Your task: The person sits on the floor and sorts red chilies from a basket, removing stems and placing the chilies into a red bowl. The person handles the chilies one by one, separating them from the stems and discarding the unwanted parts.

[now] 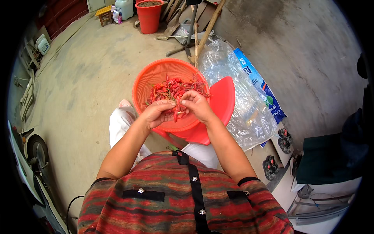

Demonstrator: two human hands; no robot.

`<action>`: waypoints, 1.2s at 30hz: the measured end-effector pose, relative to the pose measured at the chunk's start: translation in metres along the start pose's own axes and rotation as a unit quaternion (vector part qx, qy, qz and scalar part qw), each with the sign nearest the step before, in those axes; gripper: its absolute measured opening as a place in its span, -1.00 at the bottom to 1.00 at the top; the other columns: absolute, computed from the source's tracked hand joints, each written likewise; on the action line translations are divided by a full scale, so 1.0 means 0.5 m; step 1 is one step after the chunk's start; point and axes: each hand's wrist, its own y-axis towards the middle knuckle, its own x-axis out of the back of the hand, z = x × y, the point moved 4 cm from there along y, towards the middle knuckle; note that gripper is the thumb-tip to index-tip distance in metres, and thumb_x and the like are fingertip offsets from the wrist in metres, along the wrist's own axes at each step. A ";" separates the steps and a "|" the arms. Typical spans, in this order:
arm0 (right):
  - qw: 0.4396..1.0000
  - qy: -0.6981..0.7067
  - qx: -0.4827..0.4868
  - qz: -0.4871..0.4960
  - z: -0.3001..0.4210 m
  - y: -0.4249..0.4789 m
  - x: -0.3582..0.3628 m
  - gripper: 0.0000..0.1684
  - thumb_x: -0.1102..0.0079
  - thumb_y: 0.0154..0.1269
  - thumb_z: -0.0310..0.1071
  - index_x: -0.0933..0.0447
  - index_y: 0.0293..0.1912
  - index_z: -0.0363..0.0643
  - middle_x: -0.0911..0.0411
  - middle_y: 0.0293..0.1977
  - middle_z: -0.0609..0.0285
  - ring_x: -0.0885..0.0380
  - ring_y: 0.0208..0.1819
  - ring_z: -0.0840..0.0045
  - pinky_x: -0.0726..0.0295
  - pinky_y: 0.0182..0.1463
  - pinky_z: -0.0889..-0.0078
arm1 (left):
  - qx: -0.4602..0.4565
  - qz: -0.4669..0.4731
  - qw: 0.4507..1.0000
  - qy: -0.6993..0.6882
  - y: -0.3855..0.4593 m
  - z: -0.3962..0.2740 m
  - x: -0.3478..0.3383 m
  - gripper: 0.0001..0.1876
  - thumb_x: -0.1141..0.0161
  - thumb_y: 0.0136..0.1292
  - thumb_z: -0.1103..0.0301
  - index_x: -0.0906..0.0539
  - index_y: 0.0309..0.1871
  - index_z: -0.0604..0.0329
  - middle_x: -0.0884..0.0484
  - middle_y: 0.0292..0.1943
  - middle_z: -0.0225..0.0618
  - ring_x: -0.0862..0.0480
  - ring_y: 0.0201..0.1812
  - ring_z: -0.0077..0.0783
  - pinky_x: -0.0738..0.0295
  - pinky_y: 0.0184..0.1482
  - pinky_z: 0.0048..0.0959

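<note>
Dried red chili peppers (pixel 169 88) lie heaped in an orange-red plastic colander basket (pixel 146 76), which rests on a red plastic chair (pixel 223 98) in front of me. Over the near part of the heap, my left hand (pixel 159 112) pinches a chili stem between thumb and forefinger. Close on its right is my right hand (pixel 196 106), its thumb and forefinger bent together at the same small bunch of chilies. A red chili (pixel 175 116) hangs down between the two hands. Whether the right fingertips grip a stem is hard to tell.
Clear plastic sheeting (pixel 233 87) and a blue printed bag (pixel 257 84) lie on the concrete floor to the right. Wooden poles (pixel 211 25) and a red bucket of soil (pixel 149 17) stand beyond the basket. Sandals (pixel 270 167) are at the lower right, a wheel (pixel 37 149) at the left.
</note>
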 end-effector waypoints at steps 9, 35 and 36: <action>0.960 -0.226 0.142 -0.085 0.120 -0.012 0.019 -0.87 -0.17 0.13 -0.45 -0.56 -0.28 -0.25 -0.48 -0.41 0.33 -0.42 -0.43 0.74 -0.45 -0.37 0.65 | -0.080 -0.092 0.986 0.117 0.017 -0.021 -0.044 -0.85 -0.22 0.13 0.36 -0.57 -0.26 0.17 -0.61 -0.37 -0.46 -0.57 -0.35 -0.63 -0.45 -0.28 -0.64; 0.872 -0.454 0.173 0.057 0.188 -0.098 0.061 -0.86 -0.16 0.07 -0.51 -0.55 -0.29 -0.26 -0.44 -0.39 0.15 -0.46 -0.31 0.42 -0.45 -0.23 0.47 | -0.052 0.005 0.991 0.125 0.089 0.012 -0.167 -0.85 -0.14 0.13 0.52 -0.52 -0.21 0.28 -0.55 -0.43 -0.42 -0.51 -0.47 -0.65 -0.40 -0.45 -0.66; 0.870 -0.457 0.174 0.064 0.190 -0.099 0.060 -0.86 -0.16 0.07 -0.51 -0.55 -0.29 -0.26 -0.44 -0.39 0.15 -0.46 -0.31 0.42 -0.45 -0.23 0.47 | -0.035 -0.010 0.994 0.101 0.087 0.015 -0.165 -0.84 -0.14 0.13 0.51 -0.52 -0.20 0.27 -0.56 -0.40 -0.43 -0.52 -0.45 -0.66 -0.43 -0.42 -0.67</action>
